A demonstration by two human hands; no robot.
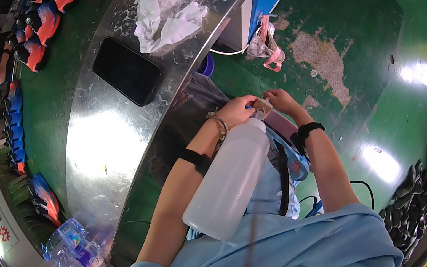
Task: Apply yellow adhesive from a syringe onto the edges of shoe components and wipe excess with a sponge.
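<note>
A large translucent white squeeze bottle (232, 175) lies lengthwise between my forearms, its capped nozzle end toward my hands. Just beyond the nozzle is a small tan, rough-looking piece (263, 106), with a bit of blue beside it. My left hand (236, 110) is closed, its thumb and fingertips at the left edge of this piece. From the other side my right hand (281, 100) comes in with its fingers pinched together at the piece's upper end. What the right fingertips hold is too small to make out. Both hands are over my lap, right of the metal table.
On the metal table (132, 9) lie a black phone (126, 71) and crumpled white paper (160, 10). Clear plastic bottles (75, 248) stand near its lower end. Orange-and-blue items (46, 23) line the left; dark pieces (409, 203) are heaped at right.
</note>
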